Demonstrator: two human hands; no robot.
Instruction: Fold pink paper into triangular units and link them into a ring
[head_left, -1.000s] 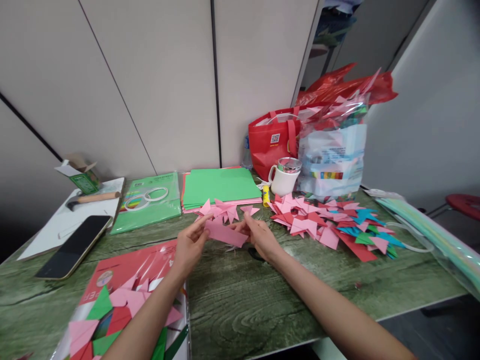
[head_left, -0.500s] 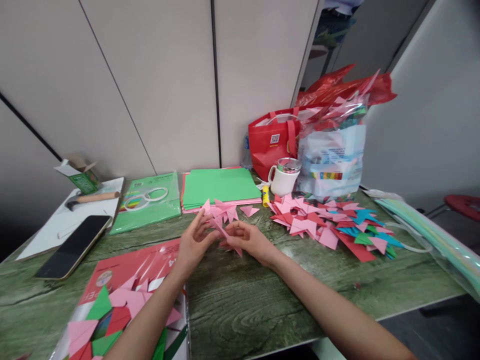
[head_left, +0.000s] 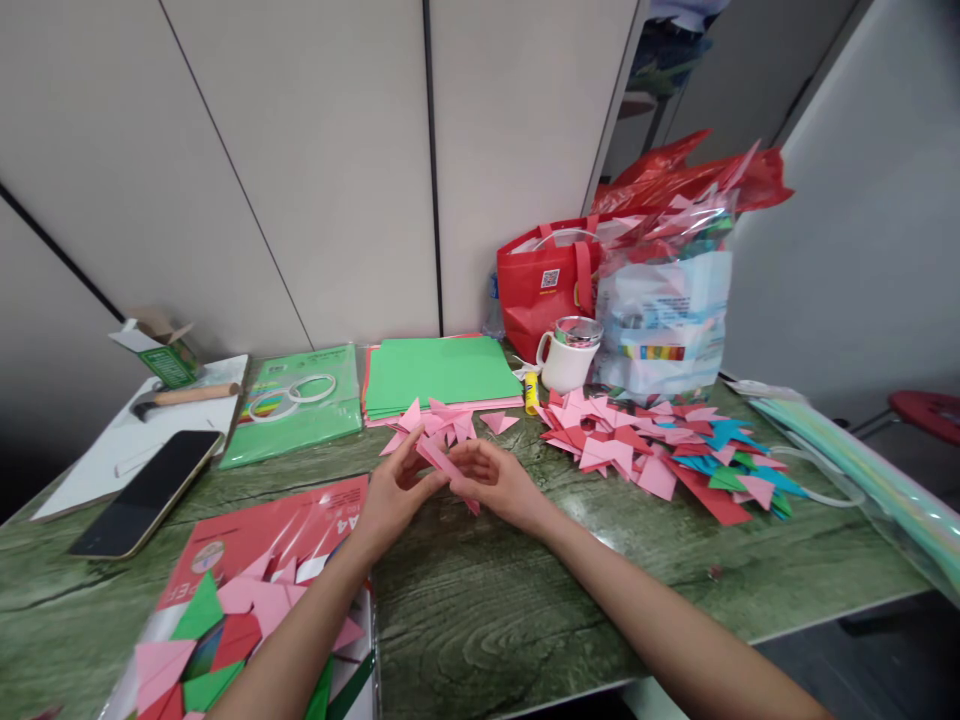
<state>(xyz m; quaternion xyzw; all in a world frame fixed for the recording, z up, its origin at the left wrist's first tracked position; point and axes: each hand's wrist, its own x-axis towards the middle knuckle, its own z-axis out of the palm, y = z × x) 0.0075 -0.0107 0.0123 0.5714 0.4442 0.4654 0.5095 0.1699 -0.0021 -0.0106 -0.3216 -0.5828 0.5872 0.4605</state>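
Observation:
Between both hands is a pink folded paper piece [head_left: 441, 461], held slanting above the wooden table. My right hand [head_left: 495, 483] pinches its lower right part between thumb and fingers. My left hand [head_left: 400, 483] has its fingers curled against the paper's left side, with the thumb reaching toward the right thumb. Just behind the hands lie several pink folded paper triangles [head_left: 454, 424], partly covered by the left fingers. A single pink triangle [head_left: 500, 422] sits a little to their right.
Piled folded papers [head_left: 607, 440] lie right, near a glue stick [head_left: 531, 394] and white mug [head_left: 568, 362]. Green paper sheets [head_left: 442, 370] are at the back. Left are a phone [head_left: 150, 495], hammer [head_left: 187, 395] and tape rolls [head_left: 311, 386]. A red paper pack [head_left: 270, 525] bears folded pieces.
The pink paper piece has turned in my hands and shows a broader folded face now. My left fingers have curled in closer round it. The surrounding objects stay put.

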